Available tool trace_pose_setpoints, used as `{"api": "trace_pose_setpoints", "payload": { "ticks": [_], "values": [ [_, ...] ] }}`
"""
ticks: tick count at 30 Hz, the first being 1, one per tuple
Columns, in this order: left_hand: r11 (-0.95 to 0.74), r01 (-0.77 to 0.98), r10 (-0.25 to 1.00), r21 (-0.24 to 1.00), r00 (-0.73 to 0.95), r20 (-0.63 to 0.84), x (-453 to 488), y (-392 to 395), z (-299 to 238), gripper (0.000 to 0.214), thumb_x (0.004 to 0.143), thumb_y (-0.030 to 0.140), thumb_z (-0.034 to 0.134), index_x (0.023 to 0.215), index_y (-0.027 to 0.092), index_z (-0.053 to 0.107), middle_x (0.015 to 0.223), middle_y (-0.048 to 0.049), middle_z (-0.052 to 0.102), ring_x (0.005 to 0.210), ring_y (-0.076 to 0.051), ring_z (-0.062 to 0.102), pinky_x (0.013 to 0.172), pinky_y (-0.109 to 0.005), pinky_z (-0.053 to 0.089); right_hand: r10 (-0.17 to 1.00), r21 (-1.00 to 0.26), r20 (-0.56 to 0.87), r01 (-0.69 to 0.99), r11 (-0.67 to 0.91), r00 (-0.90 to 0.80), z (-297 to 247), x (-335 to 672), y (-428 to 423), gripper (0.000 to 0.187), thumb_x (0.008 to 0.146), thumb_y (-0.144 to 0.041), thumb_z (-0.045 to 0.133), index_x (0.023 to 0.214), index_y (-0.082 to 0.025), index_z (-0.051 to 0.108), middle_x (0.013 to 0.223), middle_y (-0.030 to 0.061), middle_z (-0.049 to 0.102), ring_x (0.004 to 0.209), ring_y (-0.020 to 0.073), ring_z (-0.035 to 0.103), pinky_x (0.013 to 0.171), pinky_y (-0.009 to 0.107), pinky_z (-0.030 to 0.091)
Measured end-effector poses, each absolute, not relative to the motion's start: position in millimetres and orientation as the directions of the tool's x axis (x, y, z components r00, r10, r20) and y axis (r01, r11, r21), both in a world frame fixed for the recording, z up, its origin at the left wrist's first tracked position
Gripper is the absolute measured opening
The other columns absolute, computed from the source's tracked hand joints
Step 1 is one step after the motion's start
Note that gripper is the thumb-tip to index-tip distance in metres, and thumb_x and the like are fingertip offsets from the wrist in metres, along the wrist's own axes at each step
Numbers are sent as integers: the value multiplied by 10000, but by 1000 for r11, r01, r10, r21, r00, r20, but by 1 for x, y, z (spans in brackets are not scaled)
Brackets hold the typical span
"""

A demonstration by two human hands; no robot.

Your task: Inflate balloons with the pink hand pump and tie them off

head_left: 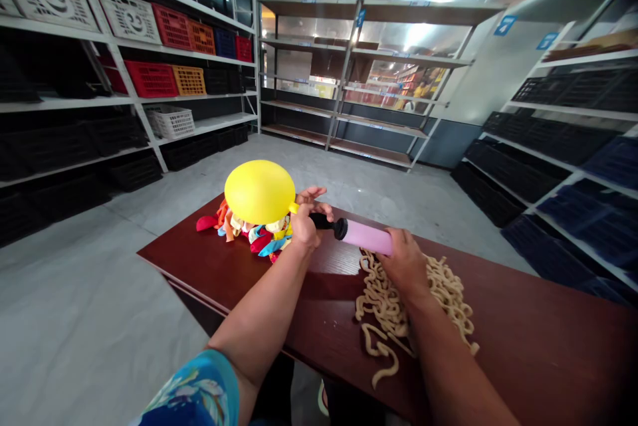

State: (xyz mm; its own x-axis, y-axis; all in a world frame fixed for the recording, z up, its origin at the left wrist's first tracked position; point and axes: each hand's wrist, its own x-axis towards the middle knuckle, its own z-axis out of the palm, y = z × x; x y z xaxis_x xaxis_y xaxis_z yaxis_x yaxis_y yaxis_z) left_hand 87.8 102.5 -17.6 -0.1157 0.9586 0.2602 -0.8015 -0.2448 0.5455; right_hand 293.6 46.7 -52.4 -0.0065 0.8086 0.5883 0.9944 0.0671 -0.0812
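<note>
If the left hand (305, 225) loosens its pinch on the neck, the oval yellow rubber balloon (260, 191) could deflate, the right hand (406, 265) clasping the cylindrical pink plastic pump (367, 238).

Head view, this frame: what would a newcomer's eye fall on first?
Most likely the bright yellow balloon, held at its neck by the left hand above a heap of limp, many-coloured balloons. Next comes the pink-and-black pump to its right, its pink barrel gripped by the right hand. Around the right forearm, a tangle of tan, noodle-like strands lies on the dark red table.
</note>
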Motion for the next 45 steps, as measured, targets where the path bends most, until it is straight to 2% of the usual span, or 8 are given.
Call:
{"api": "trace_pose_setpoints", "payload": {
  "ticks": [3,7,11,15,24,30,41,45],
  "values": [
    [-261,-787,956,559,-131,262,86,104,-19,150,690,160,446,815,180,527,1069,-72,602,524,-97,537,455,-257,385,823,-108,567,992,62,10,-51,290,47,351,761,-303,574,1081,-181,496,1033,74,543,892,213,521,741,297,395],
    [-285,-794,954,536,-182,238,77,109,-15,35,685,154,473,711,176,480,942,-55,612,507,-99,519,454,-260,399,848,-150,523,989,-10,88,-48,304,46,370,747,-264,575,1105,-208,501,1058,58,535,876,192,524,687,273,378],
    [-269,-831,961,487,-196,195,69,111,-10,120,690,146,496,654,183,387,786,-11,554,491,-83,458,457,-238,382,842,-180,494,973,-143,215,-50,331,46,326,757,-294,559,1076,-227,541,1040,52,538,812,175,512,636,266,345],
    [-229,-877,971,423,-179,156,66,110,-7,210,729,144,473,623,189,297,603,33,380,449,-77,367,452,-230,347,806,-191,526,961,-198,271,-56,343,48,269,774,-281,526,1030,-203,560,972,59,542,776,173,491,637,274,335],
    [-178,-908,982,379,-138,130,74,104,-5,226,742,111,439,613,193,273,575,40,255,439,-83,298,433,-233,296,784,-65,619,998,6,36,-55,301,49,329,750,-269,555,1063,-182,498,979,79,532,842,217,489,726,306,372],
    [-184,-892,977,414,-121,174,81,99,-6,208,739,127,444,603,192,301,571,36,276,437,-87,308,423,-240,302,804,-105,594,986,132,-44,-60,287,52,392,759,-336,583,1109,-195,479,1021,81,541,903,229,515,764,314,392],
    [-229,-900,971,371,-184,153,62,108,-2,221,743,134,446,603,190,285,580,36,276,443,-82,320,430,-236,301,813,-189,507,957,-219,286,-57,344,50,282,797,-337,509,1051,-225,560,1006,65,545,778,191,517,613,287,345],
    [-244,-899,968,364,-203,147,68,107,-5,233,746,145,467,614,191,281,576,41,278,438,-78,315,428,-229,289,786,-142,561,966,-216,258,-60,340,53,265,784,-294,515,1026,-194,554,965,73,538,785,203,504,649,297,356]
  ]
}}
